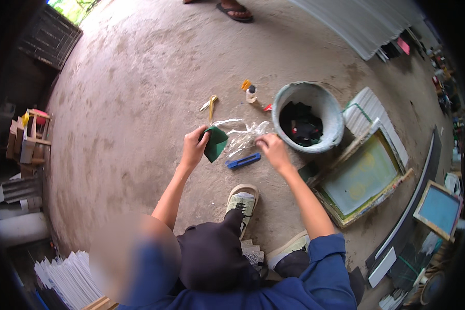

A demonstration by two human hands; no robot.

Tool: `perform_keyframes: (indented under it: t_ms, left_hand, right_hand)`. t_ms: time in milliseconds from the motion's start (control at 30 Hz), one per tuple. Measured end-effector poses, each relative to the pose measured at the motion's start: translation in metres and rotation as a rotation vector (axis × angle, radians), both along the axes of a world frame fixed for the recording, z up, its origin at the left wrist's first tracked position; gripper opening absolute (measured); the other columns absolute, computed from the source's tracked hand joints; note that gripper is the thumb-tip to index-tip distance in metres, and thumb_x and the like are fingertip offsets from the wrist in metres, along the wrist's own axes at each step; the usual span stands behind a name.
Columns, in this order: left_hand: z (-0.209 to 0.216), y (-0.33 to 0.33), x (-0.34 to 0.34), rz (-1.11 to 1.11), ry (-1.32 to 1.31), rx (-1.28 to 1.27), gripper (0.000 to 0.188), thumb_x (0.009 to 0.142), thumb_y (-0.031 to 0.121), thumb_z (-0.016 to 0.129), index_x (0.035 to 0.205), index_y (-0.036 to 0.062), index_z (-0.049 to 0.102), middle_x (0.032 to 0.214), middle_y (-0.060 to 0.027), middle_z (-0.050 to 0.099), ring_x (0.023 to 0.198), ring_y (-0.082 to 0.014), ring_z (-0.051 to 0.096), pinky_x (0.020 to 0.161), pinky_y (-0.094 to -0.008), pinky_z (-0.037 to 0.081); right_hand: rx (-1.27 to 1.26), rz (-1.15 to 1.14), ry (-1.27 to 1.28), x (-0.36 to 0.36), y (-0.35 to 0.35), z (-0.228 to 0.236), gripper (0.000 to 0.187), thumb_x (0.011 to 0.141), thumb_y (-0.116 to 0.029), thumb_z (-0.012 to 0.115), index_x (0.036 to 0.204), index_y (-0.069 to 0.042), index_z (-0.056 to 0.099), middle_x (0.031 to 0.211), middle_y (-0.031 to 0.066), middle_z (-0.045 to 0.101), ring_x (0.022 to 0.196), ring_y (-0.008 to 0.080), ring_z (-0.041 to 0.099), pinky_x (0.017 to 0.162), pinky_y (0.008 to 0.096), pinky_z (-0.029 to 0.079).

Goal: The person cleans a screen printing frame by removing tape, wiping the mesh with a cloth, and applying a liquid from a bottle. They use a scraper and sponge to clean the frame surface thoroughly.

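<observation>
Holds a flat, dark green piece (216,144) in the left hand (194,141), gripped by its left edge between thumb and bent fingers, in front of the body and just left of some crumpled clear plastic (243,135). Reaches out the right hand (274,149), fingers partly curled, to the right edge of that plastic; cannot tell, for the blur, whether gripping it or merely near it. Has a blue tool (243,161) on the concrete floor (124,129) between both hands, just below the plastic. Has, farther out, a thin yellow tool (212,107) and a small bottle (251,94). Has, beyond the right hand, a grey bucket (329,106) with dark pieces (304,124) inside, and near that a wooden-framed screen (359,178).
</observation>
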State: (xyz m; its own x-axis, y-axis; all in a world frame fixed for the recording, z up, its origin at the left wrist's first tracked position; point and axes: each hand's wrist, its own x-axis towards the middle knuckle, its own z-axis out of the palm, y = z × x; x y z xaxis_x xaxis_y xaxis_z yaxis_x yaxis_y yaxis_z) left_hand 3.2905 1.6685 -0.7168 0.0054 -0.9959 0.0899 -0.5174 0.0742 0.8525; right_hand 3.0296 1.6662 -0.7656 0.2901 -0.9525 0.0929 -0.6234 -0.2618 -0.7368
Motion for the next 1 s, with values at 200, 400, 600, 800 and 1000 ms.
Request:
perform_keyframes:
  t_ms: [200,400,600,800,1000]
  left_hand:
    - [-0.053,0.025,0.025,0.122,-0.010,0.042,0.017,0.086,0.011,0.056,0.093,-0.0037,0.058,0.068,-0.0177,0.056,0.057,-0.0192,0.054,0.057,-0.0308,0.043]
    - [-0.063,0.018,0.018,0.100,0.028,0.089,0.015,0.087,0.012,0.056,0.089,-0.0025,0.057,0.066,-0.0170,0.055,0.054,-0.0208,0.050,0.054,-0.0317,0.041]
    - [-0.026,0.004,-0.010,-0.023,-0.001,0.065,0.016,0.086,0.015,0.057,0.086,-0.0009,0.057,0.068,-0.0177,0.056,0.055,-0.0254,0.052,0.054,-0.0329,0.042]
    - [0.059,-0.016,-0.081,-0.370,0.057,-0.009,0.016,0.083,0.017,0.060,0.088,0.0015,0.058,0.071,-0.0163,0.060,0.065,-0.0293,0.058,0.060,-0.0365,0.044]
    - [0.125,0.007,-0.193,-0.735,-0.052,0.006,0.037,0.078,0.036,0.065,0.090,0.0015,0.060,0.066,-0.0205,0.058,0.065,-0.0352,0.059,0.062,-0.0421,0.044]
  right_hand:
    - [-0.164,0.323,0.410,0.033,0.021,-0.082,0.029,0.074,-0.008,0.059,0.103,-0.002,0.055,0.104,0.0105,0.055,0.104,0.0255,0.051,0.090,0.0351,0.043]
    - [-0.228,0.325,0.520,0.031,0.024,-0.093,0.017,0.076,-0.005,0.050,0.092,-0.002,0.054,0.093,0.0104,0.051,0.095,0.0254,0.050,0.086,0.0357,0.044]
    - [-0.092,0.228,0.399,0.005,0.028,-0.019,0.016,0.072,0.000,0.057,0.087,-0.006,0.058,0.090,0.0098,0.052,0.087,0.0247,0.056,0.072,0.0366,0.050]
    - [0.042,-0.116,0.121,-0.071,0.066,0.126,0.022,0.068,-0.008,0.073,0.086,-0.003,0.061,0.081,0.0099,0.055,0.075,0.0247,0.059,0.068,0.0334,0.048]
    - [0.253,-0.473,-0.557,-0.163,0.146,0.200,0.017,0.081,-0.009,0.065,0.094,-0.003,0.056,0.102,0.0090,0.061,0.093,0.0149,0.058,0.086,0.0280,0.047]
